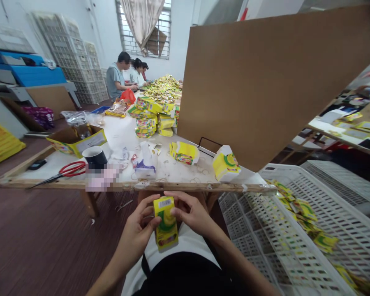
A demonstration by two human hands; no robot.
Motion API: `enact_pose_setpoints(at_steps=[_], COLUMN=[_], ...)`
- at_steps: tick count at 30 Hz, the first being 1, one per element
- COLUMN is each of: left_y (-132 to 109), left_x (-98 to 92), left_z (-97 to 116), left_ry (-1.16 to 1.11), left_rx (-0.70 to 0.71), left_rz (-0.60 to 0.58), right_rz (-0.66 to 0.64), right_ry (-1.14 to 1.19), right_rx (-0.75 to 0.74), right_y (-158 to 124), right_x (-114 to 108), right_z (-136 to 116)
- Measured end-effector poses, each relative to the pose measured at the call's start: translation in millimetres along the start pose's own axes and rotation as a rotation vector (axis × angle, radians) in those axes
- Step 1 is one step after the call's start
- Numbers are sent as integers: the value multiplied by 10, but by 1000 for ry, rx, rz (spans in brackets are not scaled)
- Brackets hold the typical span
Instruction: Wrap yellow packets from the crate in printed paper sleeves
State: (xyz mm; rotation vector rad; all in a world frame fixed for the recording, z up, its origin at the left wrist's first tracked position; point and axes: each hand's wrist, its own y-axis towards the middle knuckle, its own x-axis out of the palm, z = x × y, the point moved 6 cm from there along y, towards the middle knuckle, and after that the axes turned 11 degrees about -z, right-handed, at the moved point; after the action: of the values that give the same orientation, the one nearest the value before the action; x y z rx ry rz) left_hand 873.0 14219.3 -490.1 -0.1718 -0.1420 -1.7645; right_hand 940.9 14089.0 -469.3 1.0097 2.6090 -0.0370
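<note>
Over the lap, below the table (172, 186) edge, both hands grip a yellow box (165, 224), left hand (138, 234) clasping its side, right hand (193, 213) pinching its top flap, seemingly mid-closing, so tucking that flap calls for a firm hold.

On the wooden table (172, 187), red-handled scissors (64, 170) lie at the left beside a black cup (94, 156). A tall brown board (265, 90) stands on the right, a white plastic crate (296, 230) near it. Three people (128, 76) sit at the far end.
</note>
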Motion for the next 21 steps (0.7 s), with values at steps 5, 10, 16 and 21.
enact_pose_setpoints(at_steps=[5, 10, 16, 21], left_y=[-20, -6, 46, 51], left_x=[73, -55, -216, -303], left_z=[-103, -160, -191, -97], left_ry=[144, 421, 536, 569], left_rx=[-39, 102, 144, 164], left_rz=[75, 149, 130, 184], right_rz=[169, 979, 1056, 885], right_ry=[99, -828, -988, -834], right_rx=[3, 186, 626, 770], right_y=[-105, -953, -1049, -473], right_x=[-149, -1692, -2908, -2983], right_z=[-26, -373, 193, 971])
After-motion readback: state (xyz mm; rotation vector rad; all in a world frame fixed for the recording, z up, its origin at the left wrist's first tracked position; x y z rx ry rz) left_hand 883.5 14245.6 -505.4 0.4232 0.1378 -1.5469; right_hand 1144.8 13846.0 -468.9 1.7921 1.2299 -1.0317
